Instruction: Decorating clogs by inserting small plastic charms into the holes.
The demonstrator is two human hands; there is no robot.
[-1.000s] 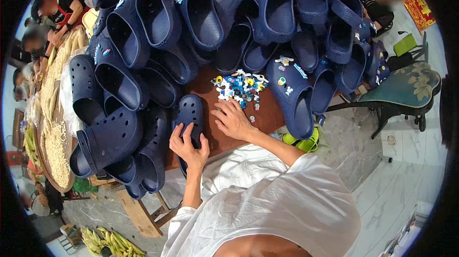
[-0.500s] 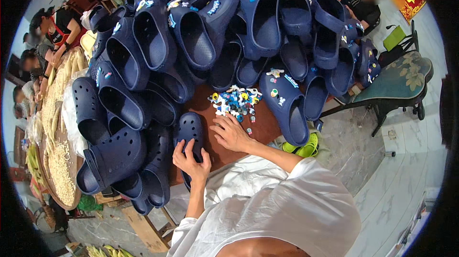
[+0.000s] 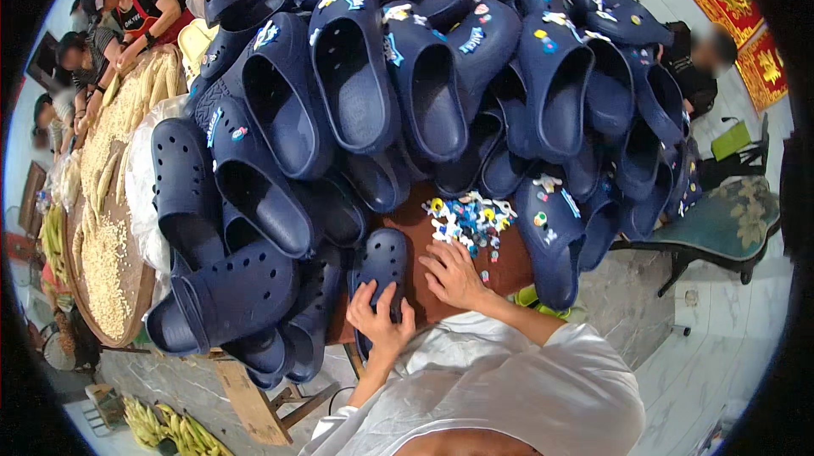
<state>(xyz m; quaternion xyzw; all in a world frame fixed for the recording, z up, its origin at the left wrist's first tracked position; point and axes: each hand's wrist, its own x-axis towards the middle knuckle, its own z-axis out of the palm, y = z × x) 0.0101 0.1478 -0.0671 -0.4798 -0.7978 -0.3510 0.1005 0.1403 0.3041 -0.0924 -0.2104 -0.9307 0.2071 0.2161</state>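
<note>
Left hand grips clog, thumb and fingers over it, likely steadying it; right hand, loosely open, rests beside charms heaped probably for easy reach.

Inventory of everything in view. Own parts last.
Flat tabletop: 1, reddish-brown, centre
Near holed clog: 1, dark blue, on tabletop
Other piled clogs: many, dark blue, far and both sides
Small shaped charms: many, white/blue/yellow, on tabletop
Round shallow tray: 1, brown, left
Kernels and cobs: many, cream, on tray
Crumpled plastic bag: 1, white, beside tray
Shoes: count unclear, lime green, below tabletop
Floral padded seat: 1, teal, right
Patterned panels: 2, red-gold, upper right
Wooden stool: 1, brown, lower left
Long produce: several, yellow-green, lower left
Other people: at least 4, varied clothing, upper corners
Shirt: 1, white, bottom
Left hand: 1, bare, on near clog
Right hand: 1, bare, beside charms
</note>
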